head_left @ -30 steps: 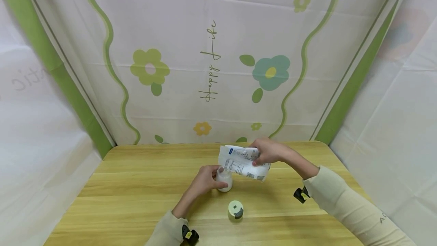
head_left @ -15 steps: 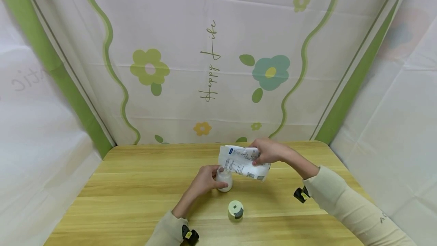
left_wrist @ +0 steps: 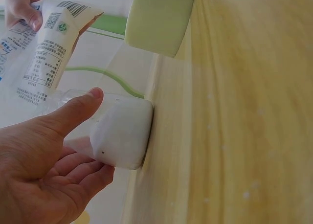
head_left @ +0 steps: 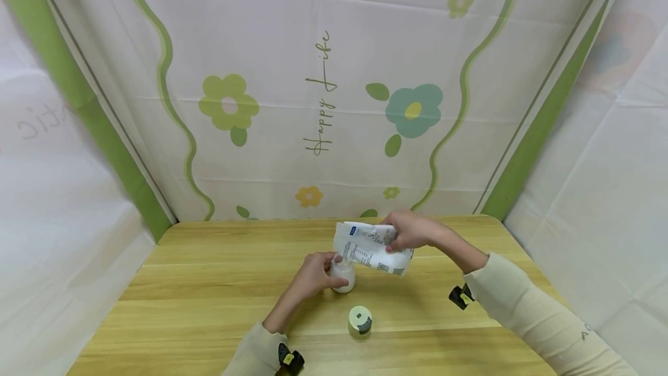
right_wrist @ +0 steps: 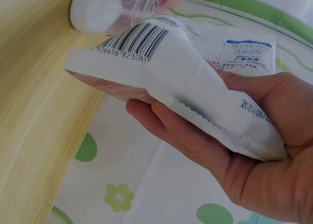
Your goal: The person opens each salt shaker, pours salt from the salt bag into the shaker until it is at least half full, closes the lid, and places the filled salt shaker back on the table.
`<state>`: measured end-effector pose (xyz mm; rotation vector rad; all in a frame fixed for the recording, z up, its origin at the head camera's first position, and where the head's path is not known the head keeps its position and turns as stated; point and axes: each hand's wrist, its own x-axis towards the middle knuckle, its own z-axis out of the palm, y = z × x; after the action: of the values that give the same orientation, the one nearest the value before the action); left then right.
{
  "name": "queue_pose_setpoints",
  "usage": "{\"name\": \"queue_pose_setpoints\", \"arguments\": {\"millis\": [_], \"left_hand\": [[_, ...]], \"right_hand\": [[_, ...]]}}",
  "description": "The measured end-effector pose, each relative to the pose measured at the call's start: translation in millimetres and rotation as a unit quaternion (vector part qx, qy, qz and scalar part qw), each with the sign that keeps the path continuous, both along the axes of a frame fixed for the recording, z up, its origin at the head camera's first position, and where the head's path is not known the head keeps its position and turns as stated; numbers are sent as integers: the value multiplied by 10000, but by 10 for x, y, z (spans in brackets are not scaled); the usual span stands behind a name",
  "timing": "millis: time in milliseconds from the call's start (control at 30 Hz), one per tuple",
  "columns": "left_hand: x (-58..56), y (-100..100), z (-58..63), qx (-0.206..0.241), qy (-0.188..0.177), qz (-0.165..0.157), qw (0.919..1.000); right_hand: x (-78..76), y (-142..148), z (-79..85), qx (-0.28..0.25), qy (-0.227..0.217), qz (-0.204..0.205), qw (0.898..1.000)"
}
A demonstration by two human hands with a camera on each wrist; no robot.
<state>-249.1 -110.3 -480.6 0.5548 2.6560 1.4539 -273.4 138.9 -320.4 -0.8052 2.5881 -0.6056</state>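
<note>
In the head view, my left hand (head_left: 313, 274) holds a small clear jar (head_left: 342, 276) upright on the table, thumb on one side and fingers on the other. White contents (left_wrist: 124, 131) fill its lower part in the left wrist view. My right hand (head_left: 412, 231) grips a white printed salt bag (head_left: 367, 248), tilted with its open end at the jar's mouth. From the right wrist view, the bag (right_wrist: 195, 97) lies between thumb and fingers, and a white stream shows inside the jar's neck (right_wrist: 139, 9). The bag hides part of the jar's mouth.
A pale green lid (head_left: 360, 322) with a dark patch stands on the wooden table (head_left: 209, 295), nearer than the jar. White specks (left_wrist: 247, 194) dot the wood in the left wrist view. A flowered white curtain (head_left: 282, 74) rises behind the table's far edge.
</note>
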Motion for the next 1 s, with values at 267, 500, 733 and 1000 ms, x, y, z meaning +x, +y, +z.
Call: {"name": "queue_pose_setpoints", "arguments": {"millis": [267, 500, 733, 1000], "left_hand": [[2, 3, 7, -5, -24, -64, 10000], [2, 1, 10, -14, -107, -14, 9999], [-1, -2, 5, -31, -50, -55, 10000], [-6, -8, -11, -20, -74, -49, 10000]], "right_hand": [[7, -4, 3, -43, -22, 10, 10000], [-1, -6, -7, -62, -13, 32, 10000], [-7, -10, -2, -43, -7, 31, 10000], [-12, -7, -6, -25, -15, 5, 10000]]}}
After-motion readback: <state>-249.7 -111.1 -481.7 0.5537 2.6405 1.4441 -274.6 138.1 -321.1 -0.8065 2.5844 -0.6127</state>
